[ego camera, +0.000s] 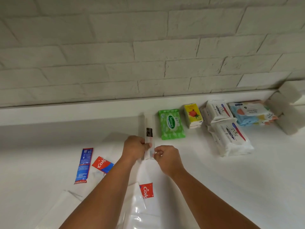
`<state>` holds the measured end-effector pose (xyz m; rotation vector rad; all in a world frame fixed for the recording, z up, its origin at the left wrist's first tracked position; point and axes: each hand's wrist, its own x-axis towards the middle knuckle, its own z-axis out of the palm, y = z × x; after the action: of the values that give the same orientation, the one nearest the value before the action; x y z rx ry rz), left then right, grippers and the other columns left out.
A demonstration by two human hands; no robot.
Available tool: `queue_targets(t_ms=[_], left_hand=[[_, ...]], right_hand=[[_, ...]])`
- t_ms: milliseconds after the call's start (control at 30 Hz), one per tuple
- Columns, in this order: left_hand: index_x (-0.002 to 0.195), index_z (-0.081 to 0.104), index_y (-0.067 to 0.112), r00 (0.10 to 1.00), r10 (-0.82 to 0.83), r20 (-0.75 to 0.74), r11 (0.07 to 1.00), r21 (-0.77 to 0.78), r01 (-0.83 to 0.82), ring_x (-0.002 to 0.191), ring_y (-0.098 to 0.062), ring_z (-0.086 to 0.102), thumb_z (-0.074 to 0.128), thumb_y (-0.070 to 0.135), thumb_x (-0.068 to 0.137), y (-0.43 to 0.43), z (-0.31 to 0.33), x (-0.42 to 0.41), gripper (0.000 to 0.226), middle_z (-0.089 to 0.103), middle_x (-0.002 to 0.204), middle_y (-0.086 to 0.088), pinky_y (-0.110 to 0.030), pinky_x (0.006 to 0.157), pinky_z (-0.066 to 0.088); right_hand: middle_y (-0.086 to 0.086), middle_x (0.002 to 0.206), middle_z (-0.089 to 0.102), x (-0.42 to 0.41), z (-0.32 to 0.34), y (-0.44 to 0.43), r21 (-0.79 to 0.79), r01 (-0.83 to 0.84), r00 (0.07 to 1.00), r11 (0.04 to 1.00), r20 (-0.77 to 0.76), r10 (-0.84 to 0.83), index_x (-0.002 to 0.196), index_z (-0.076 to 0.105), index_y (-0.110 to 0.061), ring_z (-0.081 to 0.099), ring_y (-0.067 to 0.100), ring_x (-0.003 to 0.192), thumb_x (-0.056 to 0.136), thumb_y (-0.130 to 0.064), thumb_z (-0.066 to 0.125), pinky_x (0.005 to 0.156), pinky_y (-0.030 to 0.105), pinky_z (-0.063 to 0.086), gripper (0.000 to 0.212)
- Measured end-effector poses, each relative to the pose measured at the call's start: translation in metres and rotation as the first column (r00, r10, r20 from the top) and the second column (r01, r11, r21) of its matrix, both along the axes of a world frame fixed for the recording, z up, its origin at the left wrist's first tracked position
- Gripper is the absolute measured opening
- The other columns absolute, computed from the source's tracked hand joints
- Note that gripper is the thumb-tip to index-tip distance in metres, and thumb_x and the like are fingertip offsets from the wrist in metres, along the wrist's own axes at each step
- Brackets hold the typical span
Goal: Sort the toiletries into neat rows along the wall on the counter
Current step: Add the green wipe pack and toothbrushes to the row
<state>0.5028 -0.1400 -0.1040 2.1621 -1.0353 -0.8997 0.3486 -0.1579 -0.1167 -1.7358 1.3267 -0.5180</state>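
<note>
- Left hand (134,146): fingers curled on the left edge of a long white packet (149,128), near its near end.
- Right hand (166,158): thumb and forefinger pinch the same end from the right, other fingers tucked in.
- Packet: narrow, dark label mid-length, lying lengthwise toward the wall (148,47), far end close to the ledge. Just beside the green Sanicare wipes pack (171,124), on its left.
- Row along the wall going right from there: yellow tissue pack (193,115), two Dove packs (230,138) one behind the other, blue wipes pack (250,114), white paper rolls (288,109) at the far right.
- Unsorted on the table (247,179), left of the arms: blue Colgate sachet (83,164), red-and-blue Colgate sachet (103,164) just beside it.
- Third red Colgate piece (146,190) between the forearms, at the edge of a clear plastic bag (140,212); can't tell whether it's inside or on top.
</note>
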Motion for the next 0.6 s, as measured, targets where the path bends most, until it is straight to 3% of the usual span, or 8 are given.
queue_targets(t_ms=[133,233,400,600], left_hand=[[0.053,0.049,0.017,0.988,-0.028,0.151,0.999,0.05,0.021,0.054,-0.016,0.047,0.077,0.035,0.082,-0.01,0.003,0.0,0.044,0.048,0.053,0.002,-0.025,0.052,0.031],[0.064,0.059,0.019,0.969,-0.018,0.247,0.999,0.048,0.006,0.065,-0.017,0.053,0.077,0.038,0.081,-0.012,0.003,-0.002,0.031,0.054,0.062,0.005,-0.022,0.052,0.031],[0.08,0.072,0.015,0.971,0.013,0.239,1.0,0.024,-0.02,0.079,-0.022,0.066,0.079,0.04,0.079,-0.014,-0.005,-0.002,0.026,0.071,0.081,-0.002,-0.022,0.062,0.037],[0.066,0.069,0.01,0.969,0.017,0.245,1.0,0.003,-0.018,0.063,-0.022,0.066,0.077,0.036,0.082,-0.01,-0.008,-0.008,0.032,0.069,0.064,-0.006,-0.025,0.057,0.044]], right_hand=[[0.004,0.102,0.075,0.007,-0.003,-0.007,0.001,0.029,0.999,1.0,-0.026,-0.029,0.109,0.074,-0.011,0.069,0.015,0.092,0.084,-0.013,0.069,0.089,0.024,0.053,0.025],[0.003,0.105,0.074,0.01,-0.005,-0.009,-0.007,0.038,0.998,0.999,-0.053,-0.039,0.108,0.074,-0.012,0.069,0.016,0.093,0.084,-0.014,0.069,0.088,0.02,0.051,0.024],[0.003,0.108,0.074,0.014,-0.005,-0.012,-0.01,0.042,0.995,0.999,-0.09,-0.043,0.111,0.073,-0.015,0.068,0.018,0.099,0.085,-0.016,0.065,0.092,0.025,0.052,0.027],[0.004,0.107,0.073,0.017,-0.005,-0.012,-0.032,0.013,0.989,0.999,-0.149,-0.018,0.113,0.072,-0.017,0.067,0.02,0.099,0.087,-0.018,0.062,0.089,0.027,0.052,0.028]])
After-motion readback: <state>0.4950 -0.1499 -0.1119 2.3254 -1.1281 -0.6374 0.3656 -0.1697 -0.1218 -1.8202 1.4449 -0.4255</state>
